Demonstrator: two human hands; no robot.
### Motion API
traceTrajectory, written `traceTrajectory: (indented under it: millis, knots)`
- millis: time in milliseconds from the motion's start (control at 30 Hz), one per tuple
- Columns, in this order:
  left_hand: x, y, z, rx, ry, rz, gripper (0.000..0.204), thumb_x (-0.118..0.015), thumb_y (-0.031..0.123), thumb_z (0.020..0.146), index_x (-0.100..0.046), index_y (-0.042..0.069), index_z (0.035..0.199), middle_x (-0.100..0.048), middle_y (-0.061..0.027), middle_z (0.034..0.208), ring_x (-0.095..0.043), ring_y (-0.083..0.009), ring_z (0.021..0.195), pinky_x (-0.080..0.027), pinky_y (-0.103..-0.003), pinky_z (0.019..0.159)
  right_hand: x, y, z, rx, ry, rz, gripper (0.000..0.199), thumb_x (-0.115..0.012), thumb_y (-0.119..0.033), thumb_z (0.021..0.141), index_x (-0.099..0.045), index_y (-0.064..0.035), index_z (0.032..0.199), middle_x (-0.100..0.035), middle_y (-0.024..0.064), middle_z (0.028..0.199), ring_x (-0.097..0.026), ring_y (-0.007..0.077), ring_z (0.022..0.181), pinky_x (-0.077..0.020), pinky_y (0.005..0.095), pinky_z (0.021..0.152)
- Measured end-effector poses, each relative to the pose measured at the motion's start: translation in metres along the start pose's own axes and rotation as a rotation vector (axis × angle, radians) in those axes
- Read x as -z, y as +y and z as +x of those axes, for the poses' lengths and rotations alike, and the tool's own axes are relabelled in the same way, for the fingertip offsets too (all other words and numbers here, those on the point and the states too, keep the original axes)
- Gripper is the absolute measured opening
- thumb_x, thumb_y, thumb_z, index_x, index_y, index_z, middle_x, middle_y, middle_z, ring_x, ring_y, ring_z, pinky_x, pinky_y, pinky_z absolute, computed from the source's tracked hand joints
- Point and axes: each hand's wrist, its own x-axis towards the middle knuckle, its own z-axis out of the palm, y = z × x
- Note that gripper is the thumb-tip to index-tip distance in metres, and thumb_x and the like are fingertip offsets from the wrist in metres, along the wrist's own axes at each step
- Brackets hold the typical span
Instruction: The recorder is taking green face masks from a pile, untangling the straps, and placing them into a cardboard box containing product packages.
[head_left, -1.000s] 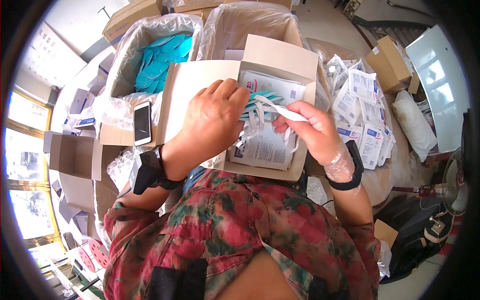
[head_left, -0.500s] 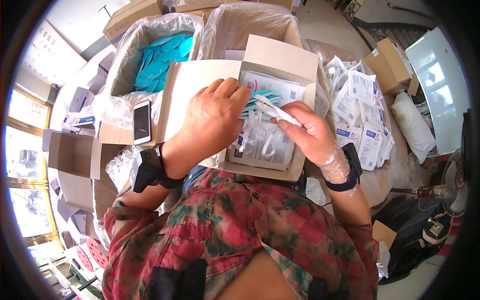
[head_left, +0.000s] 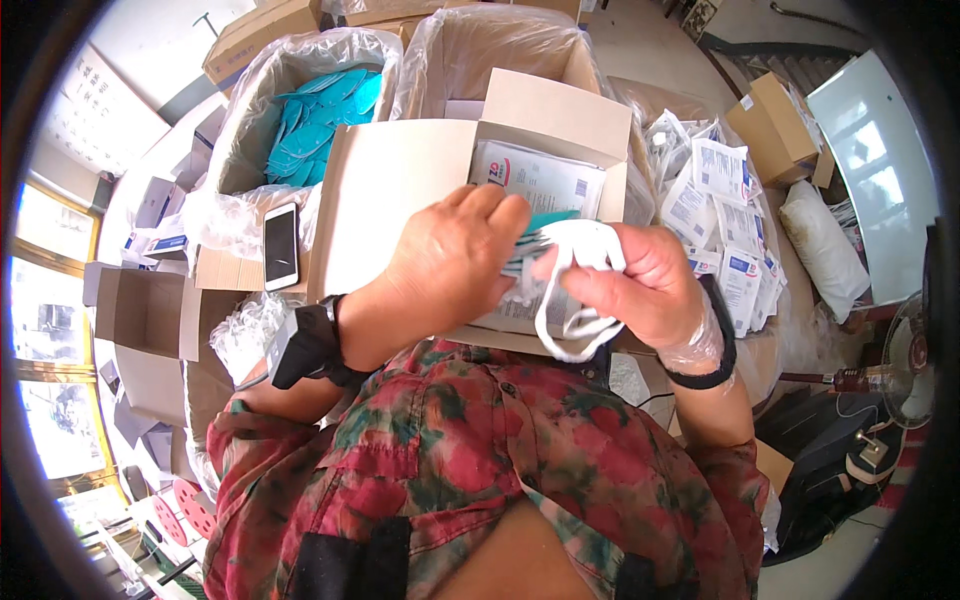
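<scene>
My left hand (head_left: 450, 265) and my right hand (head_left: 640, 285) meet over an open cardboard box (head_left: 400, 190) on my lap. Together they grip a small bundle of teal face masks (head_left: 545, 240) whose white ear loops (head_left: 575, 300) hang over my right fingers. Inside the box lie flat white printed packets (head_left: 540, 180) wrapped in clear film. A black band sits on each wrist, and thin clear plastic covers my right wrist.
A bag-lined carton of loose teal masks (head_left: 310, 120) stands at the back left, with a white phone (head_left: 281, 246) beside it. Another lined carton (head_left: 500, 50) is behind. Piles of white sealed packets (head_left: 715, 200) lie to the right; small cartons (head_left: 130, 320) sit at left.
My hands have drawn toward my body and closer together. The masks, first held out flat over the box, are now bunched with their loops gathered in my right hand.
</scene>
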Motion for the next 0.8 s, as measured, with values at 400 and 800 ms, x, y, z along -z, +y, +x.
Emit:
traceTrajectory:
  millis: [400, 800]
  knots:
    - [0.016, 0.017, -0.014, -0.185, -0.046, -0.114, 0.036, -0.07, 0.014, 0.053, -0.051, 0.006, 0.082, -0.052, -0.01, 0.078, -0.056, -0.0311, 0.073, -0.048, -0.04, 0.061, -0.007, -0.036, -0.007, 0.433, -0.282, -1.417, 0.011, -0.058, -0.02, 0.075, -0.05, -0.0128, 0.074, -0.046, 0.0008, 0.072, -0.053, 0.0157, 0.068, -0.0454, 0.028, 0.054]
    - [0.078, 0.031, -0.037, -0.574, -0.208, -0.178, 0.022, -0.061, 0.02, 0.065, -0.04, 0.013, 0.064, -0.035, 0.0009, 0.061, -0.045, -0.0102, 0.051, -0.035, -0.024, 0.038, 0.002, -0.083, -0.04, 0.25, -0.565, -0.894, 0.02, -0.065, -0.021, 0.076, -0.049, -0.0137, 0.067, -0.04, -0.001, 0.061, -0.048, 0.0135, 0.054, -0.0383, 0.0279, 0.043]
